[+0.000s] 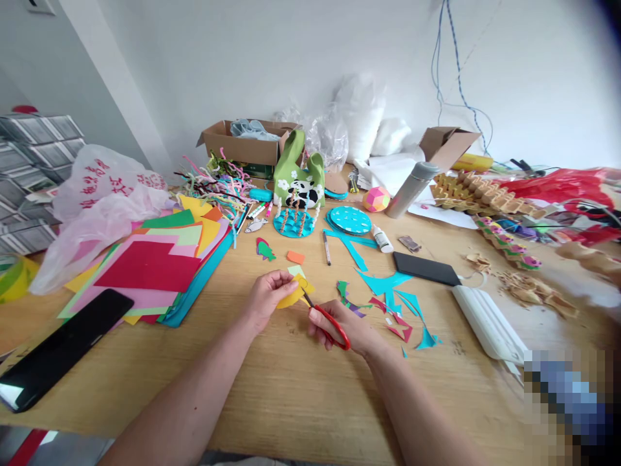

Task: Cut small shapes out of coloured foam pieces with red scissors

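My left hand point(266, 296) pinches a small piece of yellow felt point(290, 298) above the wooden table, with a curved line drawn on it. In my right hand point(339, 323) are red-handled scissors point(334, 327), their blades meeting the right edge of the yellow piece. Just behind my hands lie a pale green scrap point(295, 271) and an orange piece point(295, 257). Fish-like cut-outs in green and dark pink point(264, 250) rest farther left. Red offcuts point(400, 327) and blue offcuts point(385, 285) are scattered to the right of the scissors.
Coloured felt sheets point(140, 272) are stacked at left, beside a black phone point(68, 346). Behind stand a blue disc with beaded posts point(294, 223), a green panda bag point(298, 178) and a grey bottle point(412, 188). A black power bank point(425, 268) and a white device point(488, 320) lie at right.
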A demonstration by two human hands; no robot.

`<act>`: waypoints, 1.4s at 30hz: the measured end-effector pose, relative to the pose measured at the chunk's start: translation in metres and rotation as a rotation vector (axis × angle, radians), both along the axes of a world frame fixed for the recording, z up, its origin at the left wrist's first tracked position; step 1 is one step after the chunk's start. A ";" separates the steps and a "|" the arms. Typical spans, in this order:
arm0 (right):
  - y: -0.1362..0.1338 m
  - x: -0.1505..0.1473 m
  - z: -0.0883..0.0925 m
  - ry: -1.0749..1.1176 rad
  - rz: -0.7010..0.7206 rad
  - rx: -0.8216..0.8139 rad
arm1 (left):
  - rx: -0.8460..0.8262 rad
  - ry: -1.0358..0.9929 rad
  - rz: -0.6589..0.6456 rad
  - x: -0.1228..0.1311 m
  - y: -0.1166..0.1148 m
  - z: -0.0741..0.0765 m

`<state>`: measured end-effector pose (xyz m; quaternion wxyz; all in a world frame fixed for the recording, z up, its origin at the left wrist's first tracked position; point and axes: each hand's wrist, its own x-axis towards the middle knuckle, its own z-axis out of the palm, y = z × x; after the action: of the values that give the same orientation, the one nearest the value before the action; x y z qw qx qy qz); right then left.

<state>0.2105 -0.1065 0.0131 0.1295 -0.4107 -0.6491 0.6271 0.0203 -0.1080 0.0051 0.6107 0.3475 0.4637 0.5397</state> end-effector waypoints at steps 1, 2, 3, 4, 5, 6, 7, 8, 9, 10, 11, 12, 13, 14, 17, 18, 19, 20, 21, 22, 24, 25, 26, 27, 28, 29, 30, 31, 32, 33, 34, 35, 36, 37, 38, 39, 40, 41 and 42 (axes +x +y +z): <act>0.000 0.000 0.000 -0.004 -0.010 0.000 | -0.012 -0.016 0.009 0.000 0.000 0.000; 0.000 0.000 0.000 -0.008 -0.020 0.004 | -0.025 -0.030 0.007 0.000 0.000 0.001; 0.000 0.000 0.000 -0.010 -0.030 0.011 | -0.037 -0.041 -0.007 0.000 0.000 0.001; 0.000 -0.001 0.000 -0.009 -0.040 0.017 | -0.046 -0.049 -0.026 0.000 0.000 0.002; 0.000 -0.001 0.000 -0.007 -0.051 0.022 | -0.054 -0.055 -0.052 0.000 -0.001 0.002; 0.000 -0.001 0.000 -0.001 -0.060 0.024 | -0.059 -0.058 -0.081 0.000 -0.001 0.003; 0.000 -0.001 0.001 0.008 -0.067 0.023 | -0.063 -0.059 -0.111 0.000 -0.002 0.003; 0.000 -0.001 0.002 0.015 -0.070 0.020 | -0.067 -0.056 -0.136 0.000 -0.002 0.003; 0.000 -0.002 0.004 0.018 -0.073 0.018 | -0.072 -0.053 -0.155 0.001 -0.003 0.004; 0.000 -0.002 0.005 0.016 -0.073 0.017 | -0.077 -0.048 -0.168 0.001 -0.004 0.004; 0.000 -0.002 0.006 0.009 -0.071 0.018 | -0.079 -0.041 -0.174 0.001 -0.004 0.004; 0.000 -0.002 0.007 -0.001 -0.067 0.020 | -0.079 -0.033 -0.173 0.001 -0.004 0.004; 0.000 -0.002 0.008 -0.011 -0.062 0.024 | -0.076 -0.025 -0.171 0.002 -0.005 0.005; 0.000 -0.002 0.008 -0.019 -0.057 0.029 | -0.069 -0.017 -0.170 0.002 -0.005 0.005; 0.000 -0.001 0.006 -0.026 -0.047 0.034 | -0.031 0.015 -0.161 0.002 -0.005 0.005; 0.000 -0.001 0.005 -0.026 -0.047 0.031 | -0.013 0.026 -0.153 0.002 -0.004 0.004; 0.000 -0.001 0.004 -0.025 -0.046 0.026 | 0.002 0.034 -0.142 0.002 -0.004 0.004; 0.000 -0.001 0.003 -0.024 -0.045 0.019 | 0.013 0.040 -0.130 0.002 -0.003 0.003; 0.000 -0.001 0.003 -0.023 -0.042 0.013 | 0.017 0.042 -0.121 0.002 -0.003 0.002; 0.000 -0.001 0.002 -0.021 -0.039 0.007 | 0.014 0.042 -0.114 0.002 -0.002 0.001; 0.000 0.000 0.002 -0.016 -0.038 -0.004 | -0.001 0.036 -0.110 0.002 -0.002 0.000; 0.000 0.000 0.002 -0.017 -0.038 -0.007 | -0.008 0.032 -0.112 0.002 -0.002 0.000; 0.000 0.000 0.002 -0.020 -0.037 -0.007 | -0.014 0.028 -0.116 0.002 -0.002 -0.001; 0.000 -0.001 0.001 -0.024 -0.035 -0.006 | -0.018 0.023 -0.120 0.002 -0.002 -0.001; 0.000 -0.001 0.001 -0.026 -0.032 -0.003 | -0.023 0.020 -0.126 0.003 -0.003 -0.001; 0.000 -0.001 0.001 -0.027 -0.030 0.000 | -0.030 0.018 -0.132 0.003 -0.003 0.000; 0.000 -0.001 0.001 -0.026 -0.027 0.004 | -0.039 0.016 -0.138 0.003 -0.004 0.000; 0.000 -0.001 0.000 -0.024 -0.022 0.006 | -0.048 0.015 -0.142 0.003 -0.004 0.000; 0.000 -0.001 0.000 -0.023 -0.020 0.009 | -0.056 0.012 -0.145 0.003 -0.004 0.001; 0.000 -0.001 0.000 -0.024 -0.017 0.012 | -0.063 0.008 -0.147 0.004 -0.004 0.001; 0.000 -0.001 0.000 -0.026 -0.013 0.015 | -0.068 0.003 -0.149 0.004 -0.005 0.002; -0.001 -0.001 0.000 -0.028 -0.010 0.017 | -0.071 -0.001 -0.151 0.004 -0.005 0.002; -0.001 -0.001 0.000 -0.030 -0.010 0.017 | -0.074 -0.003 -0.156 0.004 -0.005 0.003; -0.001 -0.001 0.001 -0.030 -0.013 0.017 | -0.078 -0.004 -0.160 0.004 -0.005 0.003; -0.001 -0.001 0.001 -0.031 -0.017 0.016 | -0.080 -0.004 -0.165 0.003 -0.005 0.003; -0.001 -0.001 0.002 -0.032 -0.020 0.014 | -0.083 -0.005 -0.169 0.003 -0.005 0.003; -0.002 -0.001 0.002 -0.034 -0.022 0.012 | -0.084 -0.005 -0.171 0.003 -0.005 0.003; -0.002 -0.001 0.003 -0.035 -0.024 0.010 | -0.084 -0.007 -0.171 0.003 -0.005 0.004; -0.002 -0.001 0.004 -0.037 -0.026 0.007 | -0.084 -0.012 -0.171 0.003 -0.004 0.004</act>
<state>0.2094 -0.1086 0.0167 0.1268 -0.4300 -0.6481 0.6155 0.0233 -0.1125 0.0086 0.6712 0.3567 0.4509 0.4679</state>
